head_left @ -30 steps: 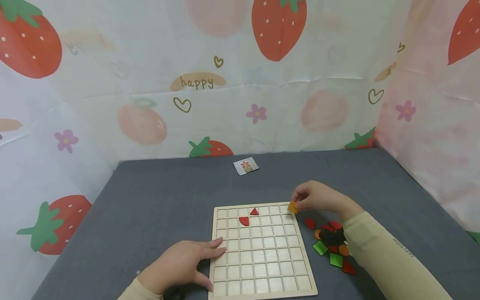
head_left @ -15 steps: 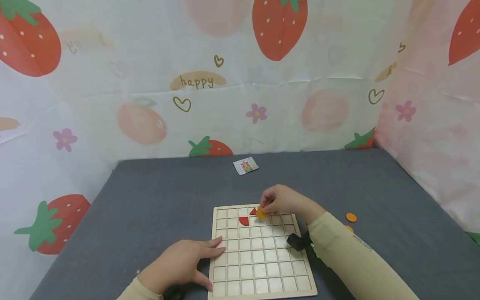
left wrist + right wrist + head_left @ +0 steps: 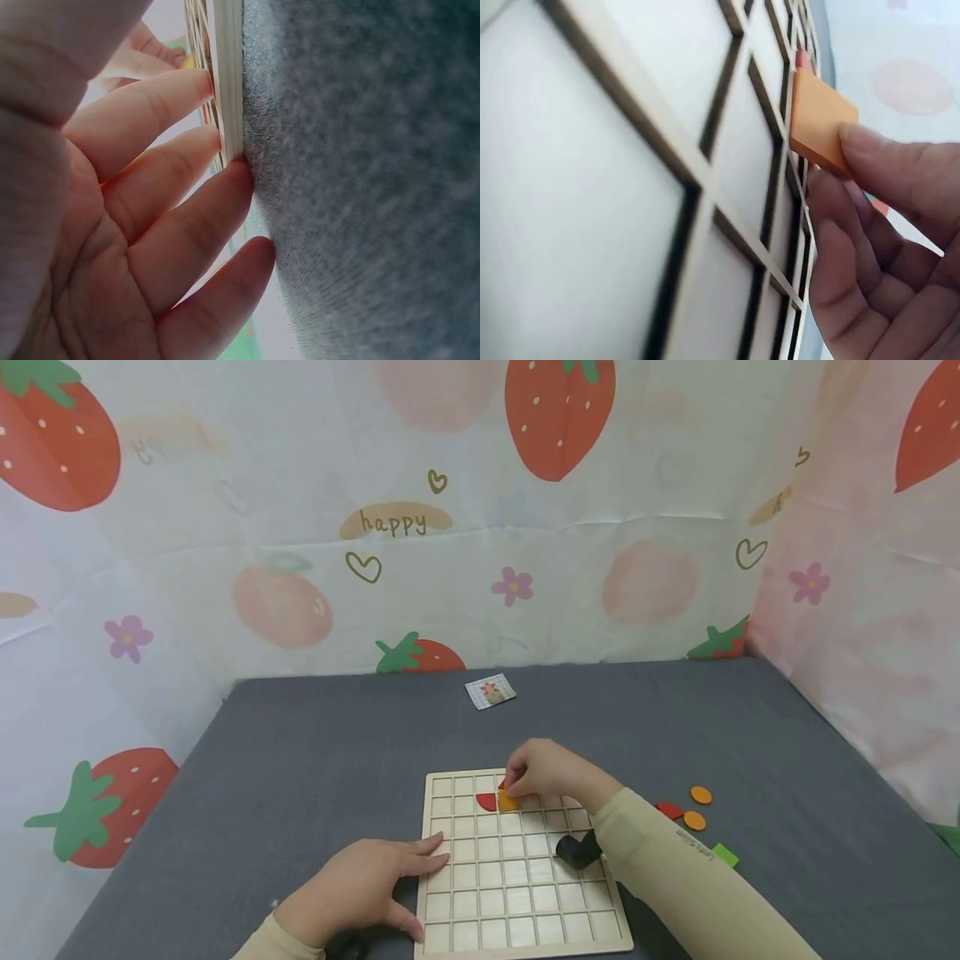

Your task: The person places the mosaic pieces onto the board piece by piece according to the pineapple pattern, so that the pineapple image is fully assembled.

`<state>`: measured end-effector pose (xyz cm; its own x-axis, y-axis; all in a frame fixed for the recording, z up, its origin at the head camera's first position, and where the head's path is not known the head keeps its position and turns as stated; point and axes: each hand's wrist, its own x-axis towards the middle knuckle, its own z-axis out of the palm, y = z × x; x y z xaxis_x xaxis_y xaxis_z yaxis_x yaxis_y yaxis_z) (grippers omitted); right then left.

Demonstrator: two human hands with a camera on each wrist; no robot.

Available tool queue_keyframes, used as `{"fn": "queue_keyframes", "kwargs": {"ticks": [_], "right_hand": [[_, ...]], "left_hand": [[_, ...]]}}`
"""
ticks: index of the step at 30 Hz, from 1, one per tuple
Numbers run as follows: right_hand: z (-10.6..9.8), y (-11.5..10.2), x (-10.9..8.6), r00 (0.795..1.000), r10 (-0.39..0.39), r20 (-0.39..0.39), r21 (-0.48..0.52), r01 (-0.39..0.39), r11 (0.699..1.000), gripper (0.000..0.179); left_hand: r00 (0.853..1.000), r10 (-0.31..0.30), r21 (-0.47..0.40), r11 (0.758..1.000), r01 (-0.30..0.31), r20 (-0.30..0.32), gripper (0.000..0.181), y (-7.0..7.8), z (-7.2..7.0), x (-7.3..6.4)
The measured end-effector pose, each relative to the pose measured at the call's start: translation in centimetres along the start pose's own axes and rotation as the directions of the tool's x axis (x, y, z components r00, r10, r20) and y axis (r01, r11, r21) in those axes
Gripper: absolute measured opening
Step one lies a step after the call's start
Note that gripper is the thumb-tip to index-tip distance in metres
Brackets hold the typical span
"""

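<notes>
A wooden grid board [image 3: 489,878] lies on the grey cloth. My right hand [image 3: 551,770] pinches an orange square tile [image 3: 508,801] between thumb and fingers over a cell in the second row. In the right wrist view the orange tile [image 3: 821,121] tilts against the grid ribs. Just left of it sits a red quarter-circle tile [image 3: 487,802]; a red triangle tile [image 3: 502,784] above is partly hidden by the hand. My left hand [image 3: 367,885] rests at the board's left edge with fingers spread; in the left wrist view its fingertips [image 3: 241,171] touch the board's side.
Right of the board lie orange round tiles [image 3: 701,795], a red tile [image 3: 669,811] and a green tile [image 3: 725,855]; the right sleeve [image 3: 675,852] covers others. A small picture card [image 3: 491,692] lies at the back. Strawberry-print cloth [image 3: 555,610] hangs behind.
My right hand has carried the orange square tile leftward from the board's top right corner, then down to the cell beside the red quarter circle. The left hand stays put.
</notes>
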<state>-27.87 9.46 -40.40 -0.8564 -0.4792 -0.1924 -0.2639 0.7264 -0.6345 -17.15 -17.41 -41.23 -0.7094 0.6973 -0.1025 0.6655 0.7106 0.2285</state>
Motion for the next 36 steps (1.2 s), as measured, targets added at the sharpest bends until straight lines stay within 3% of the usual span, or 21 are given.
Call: {"fn": "queue_keyframes", "kwargs": {"ticks": [9, 17, 26, 36], "right_hand": [[0.45, -0.48, 0.32, 0.998, 0.06, -0.019, -0.037, -0.061, 0.997, 0.018], [0.35, -0.46, 0.27, 0.999, 0.048, -0.01, -0.064, -0.049, 0.997, 0.017], [-0.21, 0.17, 0.48, 0.996, 0.062, -0.071, 0.003, -0.062, 0.998, 0.007], [-0.14, -0.03, 0.96, 0.998, 0.052, -0.045, -0.051, -0.054, 0.997, 0.008]], "left_hand": [[1.0, 0.008, 0.001, 1.0, -0.008, -0.009, 0.087, -0.15, 0.17, -0.03], [1.0, -0.006, -0.02, 1.0, 0.007, 0.017, 0.088, -0.16, 0.07, 0.03], [1.0, -0.009, -0.006, 1.0, 0.009, 0.017, 0.087, -0.19, 0.2, 0.07], [1.0, -0.004, -0.001, 1.0, 0.004, 0.006, 0.087, -0.18, 0.22, 0.03]]}}
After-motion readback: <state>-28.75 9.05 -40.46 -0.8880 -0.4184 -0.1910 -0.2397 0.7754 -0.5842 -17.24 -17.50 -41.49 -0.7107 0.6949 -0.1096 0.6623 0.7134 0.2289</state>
